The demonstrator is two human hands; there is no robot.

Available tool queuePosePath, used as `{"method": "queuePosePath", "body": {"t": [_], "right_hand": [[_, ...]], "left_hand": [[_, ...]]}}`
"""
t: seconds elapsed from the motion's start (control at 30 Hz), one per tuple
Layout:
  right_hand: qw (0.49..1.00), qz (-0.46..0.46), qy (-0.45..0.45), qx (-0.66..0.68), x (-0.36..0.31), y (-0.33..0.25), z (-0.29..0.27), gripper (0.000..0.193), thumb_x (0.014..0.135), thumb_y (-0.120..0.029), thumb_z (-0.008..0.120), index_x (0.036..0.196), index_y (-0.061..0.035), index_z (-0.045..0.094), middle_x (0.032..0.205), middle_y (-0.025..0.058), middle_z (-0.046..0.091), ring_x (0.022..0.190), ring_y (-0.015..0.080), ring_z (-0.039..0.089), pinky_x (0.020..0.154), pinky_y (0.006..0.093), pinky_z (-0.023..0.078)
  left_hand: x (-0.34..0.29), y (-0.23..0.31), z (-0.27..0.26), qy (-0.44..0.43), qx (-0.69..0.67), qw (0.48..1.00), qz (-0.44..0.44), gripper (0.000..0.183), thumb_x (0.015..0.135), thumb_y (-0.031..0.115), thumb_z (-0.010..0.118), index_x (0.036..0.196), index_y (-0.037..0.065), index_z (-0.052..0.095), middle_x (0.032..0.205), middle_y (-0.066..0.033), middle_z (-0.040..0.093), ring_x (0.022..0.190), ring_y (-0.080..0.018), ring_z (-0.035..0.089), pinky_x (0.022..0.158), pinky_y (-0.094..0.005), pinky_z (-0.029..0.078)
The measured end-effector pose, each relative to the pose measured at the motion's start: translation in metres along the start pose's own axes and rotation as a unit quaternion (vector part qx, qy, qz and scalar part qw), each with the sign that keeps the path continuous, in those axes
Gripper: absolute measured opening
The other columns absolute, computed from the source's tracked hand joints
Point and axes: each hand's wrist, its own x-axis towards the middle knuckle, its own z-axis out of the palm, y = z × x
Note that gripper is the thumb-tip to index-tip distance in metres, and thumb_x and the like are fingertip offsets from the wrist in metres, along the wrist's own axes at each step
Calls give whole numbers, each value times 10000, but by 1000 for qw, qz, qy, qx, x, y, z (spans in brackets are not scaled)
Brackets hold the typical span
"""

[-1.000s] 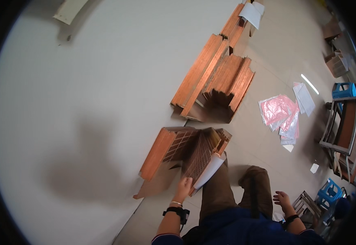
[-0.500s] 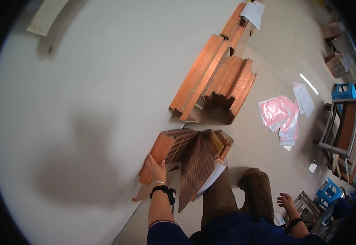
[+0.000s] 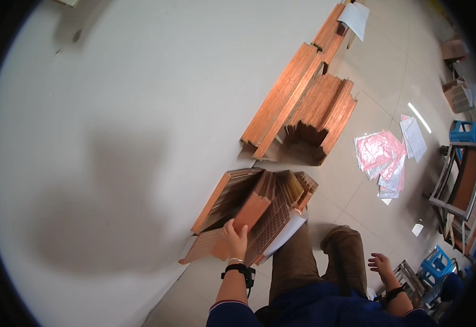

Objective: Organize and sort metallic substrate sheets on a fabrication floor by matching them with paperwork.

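A bundle of brown panels (image 3: 254, 208) leans in the nearer stack (image 3: 269, 231), between the white wall (image 3: 85, 103) and the person's leg (image 3: 291, 253), its long edge clasped between the thumb and fingers of the left hand (image 3: 235, 241). From here I see the right hand (image 3: 380, 264) out to the side, fingers loosely parted, while a farther stack (image 3: 321, 101) stands along the wall near pink and silvery sheets (image 3: 378, 150) on the floor (image 3: 352, 215).

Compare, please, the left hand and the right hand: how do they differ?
The left hand grips reddish-brown panels, while the right hand is open and appears empty. The left hand is left of the brown trousers, nearer the wall; the right hand is right of them. Both are bare and have black bands at the wrists.
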Motion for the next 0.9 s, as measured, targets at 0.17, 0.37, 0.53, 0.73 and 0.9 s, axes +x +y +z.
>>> {"method": "queuePosePath", "body": {"t": [0.17, 0.37, 0.53, 0.73, 0.9], "right_hand": [[999, 18, 35, 15, 1, -8, 2, 345, 935, -171, 393, 1227, -15, 493, 1031, 139, 623, 866, 210, 623, 711, 329, 522], [1000, 17, -5, 20, -12, -4, 10, 341, 939, -169, 396, 1223, -11, 500, 1043, 149, 625, 863, 210, 629, 710, 315, 518], [999, 22, 21, 16, -7, 10, -7, 337, 941, -174, 395, 1216, -11, 501, 1050, 151, 623, 872, 214, 629, 716, 318, 518], [997, 28, 58, 36, -9, 14, -21, 339, 936, -170, 396, 1220, -17, 499, 1035, 139, 626, 877, 207, 626, 719, 324, 517], [997, 37, 47, 44, -13, 15, -8, 339, 936, -167, 395, 1222, -21, 502, 1033, 135, 626, 884, 206, 627, 716, 324, 520]], "left_hand": [[-33, -2, 22, -132, -53, 989, -43, 354, 895, 257, 500, 1148, 11, 528, 1100, -213, 570, 1036, -373, 518, 921, -433, 392], [-53, 4, 42, -112, -57, 991, -36, 354, 895, 241, 502, 1157, 3, 506, 1120, -220, 545, 1056, -378, 494, 926, -438, 386], [-20, -10, 33, -119, -138, 980, -81, 350, 890, 167, 503, 1193, -6, 473, 1198, -226, 493, 1149, -381, 444, 987, -437, 349], [49, -34, 12, 37, 70, 993, -86, 586, 817, 38, 564, 1352, -4, 328, 1443, -220, 240, 1321, -371, 270, 1046, -447, 296], [50, -32, 22, -7, 153, 981, -117, 723, 806, 54, 583, 1424, 17, 209, 1479, -197, 177, 1360, -360, 200, 1070, -493, 247]]}}
